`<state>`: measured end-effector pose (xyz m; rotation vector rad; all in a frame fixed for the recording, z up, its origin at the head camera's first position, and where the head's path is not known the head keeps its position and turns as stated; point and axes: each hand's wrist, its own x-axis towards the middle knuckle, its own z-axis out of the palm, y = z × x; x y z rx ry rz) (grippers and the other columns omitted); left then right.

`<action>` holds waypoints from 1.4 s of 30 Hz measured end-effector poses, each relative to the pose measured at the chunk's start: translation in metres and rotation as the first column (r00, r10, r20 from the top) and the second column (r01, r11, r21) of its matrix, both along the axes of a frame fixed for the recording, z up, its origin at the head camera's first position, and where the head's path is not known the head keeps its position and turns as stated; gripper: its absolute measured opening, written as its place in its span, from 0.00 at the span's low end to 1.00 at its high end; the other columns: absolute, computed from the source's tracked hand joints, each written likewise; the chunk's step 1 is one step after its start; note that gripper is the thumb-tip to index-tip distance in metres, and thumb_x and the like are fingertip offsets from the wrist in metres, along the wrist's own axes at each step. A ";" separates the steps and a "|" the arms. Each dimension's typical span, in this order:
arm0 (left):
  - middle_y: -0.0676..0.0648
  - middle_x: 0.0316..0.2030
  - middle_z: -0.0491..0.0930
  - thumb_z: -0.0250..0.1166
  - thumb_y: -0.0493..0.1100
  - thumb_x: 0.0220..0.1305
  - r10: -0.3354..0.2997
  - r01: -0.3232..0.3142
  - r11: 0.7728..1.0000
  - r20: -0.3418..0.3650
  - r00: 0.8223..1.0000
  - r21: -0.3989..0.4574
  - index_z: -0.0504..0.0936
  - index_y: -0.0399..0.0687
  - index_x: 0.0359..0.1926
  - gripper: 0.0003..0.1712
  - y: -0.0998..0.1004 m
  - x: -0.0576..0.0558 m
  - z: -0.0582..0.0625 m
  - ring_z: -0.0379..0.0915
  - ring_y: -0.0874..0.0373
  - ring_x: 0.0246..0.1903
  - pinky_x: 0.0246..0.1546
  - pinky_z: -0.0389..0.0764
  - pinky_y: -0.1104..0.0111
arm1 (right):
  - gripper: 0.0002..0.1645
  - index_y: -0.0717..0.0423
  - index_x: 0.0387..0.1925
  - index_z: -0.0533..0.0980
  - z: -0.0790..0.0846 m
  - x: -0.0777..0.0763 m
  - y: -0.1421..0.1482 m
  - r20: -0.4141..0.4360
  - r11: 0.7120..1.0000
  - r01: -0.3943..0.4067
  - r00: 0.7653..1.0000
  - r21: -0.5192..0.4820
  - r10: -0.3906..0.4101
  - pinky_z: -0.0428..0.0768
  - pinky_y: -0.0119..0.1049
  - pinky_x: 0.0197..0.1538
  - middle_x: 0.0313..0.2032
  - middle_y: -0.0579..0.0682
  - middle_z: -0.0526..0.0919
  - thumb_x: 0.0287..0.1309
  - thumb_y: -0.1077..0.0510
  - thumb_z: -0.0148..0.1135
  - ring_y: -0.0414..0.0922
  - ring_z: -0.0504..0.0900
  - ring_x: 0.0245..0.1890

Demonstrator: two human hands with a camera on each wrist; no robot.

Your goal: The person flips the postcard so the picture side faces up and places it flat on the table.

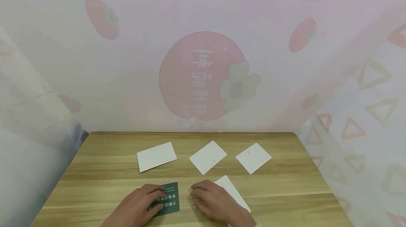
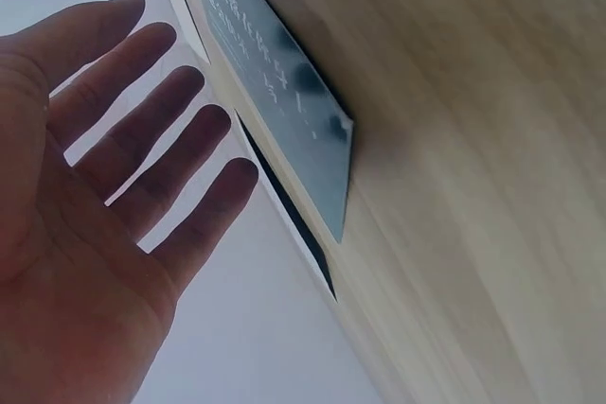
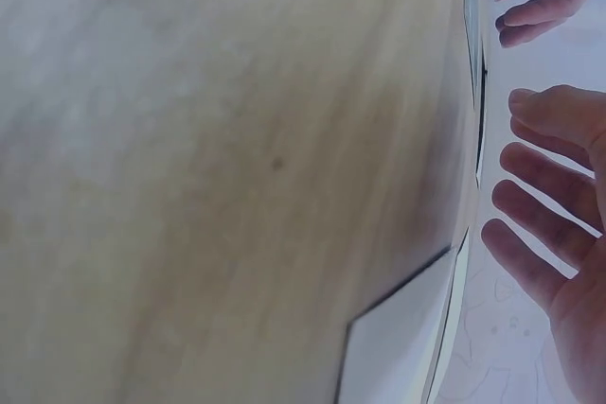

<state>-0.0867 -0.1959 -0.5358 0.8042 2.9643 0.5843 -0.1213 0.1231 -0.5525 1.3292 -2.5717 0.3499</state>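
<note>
At lower centre of head view, green card (image 1: 172, 198), right edge exposed; strip of tabletop (image 1: 276, 198) between it and right hand (image 1: 217, 200). Left hand (image 1: 141, 202) over card, fingers apart; contact hard to tell. Right hand's fingers apart too, overlapping lower white card (image 1: 233, 191). Just below frame centre, left white card (image 1: 157, 157), middle white card (image 1: 208, 157), right white card (image 1: 253, 158), wood between all. Hidden: green card's left side, part of lower white card. White cards' print too small to read.
</note>
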 end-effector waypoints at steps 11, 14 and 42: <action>0.56 0.59 0.86 0.74 0.51 0.72 -0.007 0.007 1.000 -0.019 1.000 0.008 0.90 0.60 0.53 0.12 0.013 -0.003 0.001 0.82 0.54 0.59 0.57 0.87 0.50 | 0.15 0.45 0.53 0.87 -0.006 0.000 0.012 -0.012 0.999 0.020 1.000 -0.033 -0.020 0.83 0.33 0.65 0.60 0.43 0.87 0.67 0.51 0.76 0.40 0.84 0.61; 0.55 0.59 0.86 0.74 0.51 0.72 -0.018 0.018 1.000 -0.016 1.000 0.016 0.90 0.59 0.53 0.12 0.017 -0.004 0.001 0.83 0.53 0.59 0.56 0.87 0.49 | 0.15 0.45 0.53 0.87 -0.008 0.000 0.016 -0.017 0.998 0.023 1.000 -0.051 -0.024 0.84 0.33 0.65 0.60 0.43 0.87 0.66 0.51 0.77 0.39 0.84 0.61; 0.54 0.55 0.87 0.75 0.47 0.70 -0.118 0.123 0.992 -0.187 0.975 0.013 0.89 0.57 0.50 0.09 0.051 -0.007 -0.006 0.83 0.54 0.55 0.54 0.87 0.57 | 0.17 0.48 0.49 0.86 -0.013 0.005 0.043 -0.068 0.983 0.037 0.996 -0.178 -0.050 0.86 0.35 0.58 0.58 0.46 0.87 0.59 0.57 0.82 0.42 0.86 0.57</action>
